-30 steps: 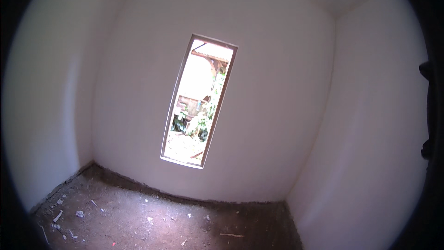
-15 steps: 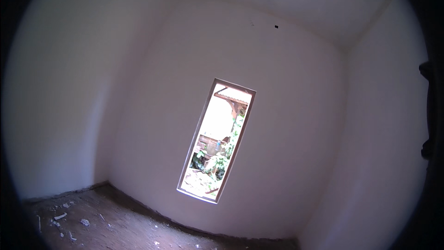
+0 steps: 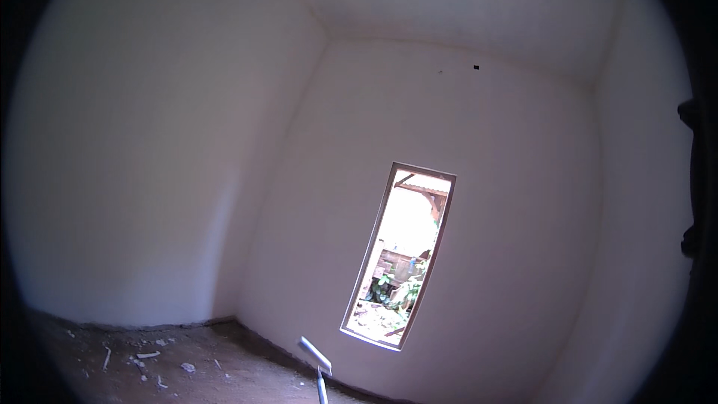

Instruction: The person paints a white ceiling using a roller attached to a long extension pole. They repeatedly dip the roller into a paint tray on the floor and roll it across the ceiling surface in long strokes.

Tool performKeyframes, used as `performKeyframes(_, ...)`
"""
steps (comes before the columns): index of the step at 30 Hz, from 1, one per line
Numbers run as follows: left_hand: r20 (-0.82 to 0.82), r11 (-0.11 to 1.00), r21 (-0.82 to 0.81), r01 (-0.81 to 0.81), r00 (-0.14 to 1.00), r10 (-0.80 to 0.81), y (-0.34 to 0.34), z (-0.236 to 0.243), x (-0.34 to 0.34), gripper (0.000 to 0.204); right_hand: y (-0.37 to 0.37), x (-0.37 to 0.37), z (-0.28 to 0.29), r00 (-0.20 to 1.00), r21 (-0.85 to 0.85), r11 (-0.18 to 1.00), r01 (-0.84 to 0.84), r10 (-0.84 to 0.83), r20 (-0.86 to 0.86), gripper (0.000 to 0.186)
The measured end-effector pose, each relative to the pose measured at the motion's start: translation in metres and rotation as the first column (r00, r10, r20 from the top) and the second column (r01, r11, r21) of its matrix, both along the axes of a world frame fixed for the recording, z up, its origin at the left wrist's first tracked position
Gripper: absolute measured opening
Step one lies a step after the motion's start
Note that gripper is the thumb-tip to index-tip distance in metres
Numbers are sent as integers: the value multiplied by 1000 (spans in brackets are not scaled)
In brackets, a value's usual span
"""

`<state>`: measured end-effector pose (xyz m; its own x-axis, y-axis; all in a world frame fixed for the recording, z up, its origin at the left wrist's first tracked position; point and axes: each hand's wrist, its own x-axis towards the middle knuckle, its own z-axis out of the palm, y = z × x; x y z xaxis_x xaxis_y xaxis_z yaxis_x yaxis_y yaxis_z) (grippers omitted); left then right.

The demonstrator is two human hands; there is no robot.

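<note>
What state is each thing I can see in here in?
Paint roller: tilted; wall contact unclear.
Roller's pole: slanting slightly, cut off by the lower picture edge.
Window: bright with daylight; open or glazed, can't tell.
Floor: dark, littered.
White scraps: scattered.
Far wall: pale.
Hands: out of view.

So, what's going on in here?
Someone is in a bare, pale-walled room, facing a wall with a tall, narrow window. What looks like a white paint roller on a pole shows at the bottom of the view, left of the window. Neither of the person's hands is in view, and I can't tell whether the roller touches the wall. Pale scraps litter the dark floor.
</note>
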<state>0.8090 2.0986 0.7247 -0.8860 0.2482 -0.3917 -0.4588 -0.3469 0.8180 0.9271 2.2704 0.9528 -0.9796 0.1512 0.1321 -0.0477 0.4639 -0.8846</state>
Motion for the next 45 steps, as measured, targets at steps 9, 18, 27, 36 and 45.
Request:
performKeyframes(9,131,830,496,-256,967,220,8,86,60,60,-2,31,-8,993,-155,981,-120,116,-31,30)
performKeyframes(18,-91,713,635,-298,888,451,-49,180,56,63,-12,50,-9,980,-257,946,-197,184,-74,33)
performKeyframes(27,-557,823,540,-175,659,505,-129,370,53,53,-19,54,-4,956,-359,886,-293,257,-144,37)
performKeyframes(36,-961,919,-181,-350,262,-89,-120,479,6,82,-59,36,8,895,-454,771,-447,385,-227,42)
performKeyframes(45,-707,823,-77,-563,613,353,-140,197,42,61,-155,-38,28,744,-541,517,-664,533,-403,48)
